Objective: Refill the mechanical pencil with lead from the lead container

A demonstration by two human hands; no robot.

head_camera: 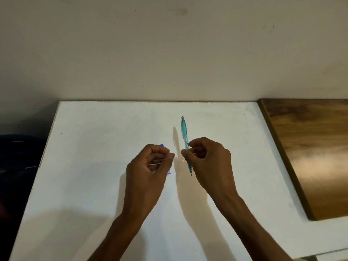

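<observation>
My right hand (209,162) grips a teal see-through mechanical pencil (184,132) by its lower barrel. The pencil stands nearly upright, tip pointing down toward me and cap end away. My left hand (150,166) hovers just left of it, fingers curled and thumb pressed against the index fingertip. I cannot make out anything pinched there. A blue lead container (169,172) lies mostly hidden behind the left hand, with only two blue corners showing. Whether the hand touches it I cannot tell.
A white tabletop (94,140) runs up to a pale wall at the back. A brown wooden surface (312,147) adjoins it on the right. Dark space drops off past the table's left edge.
</observation>
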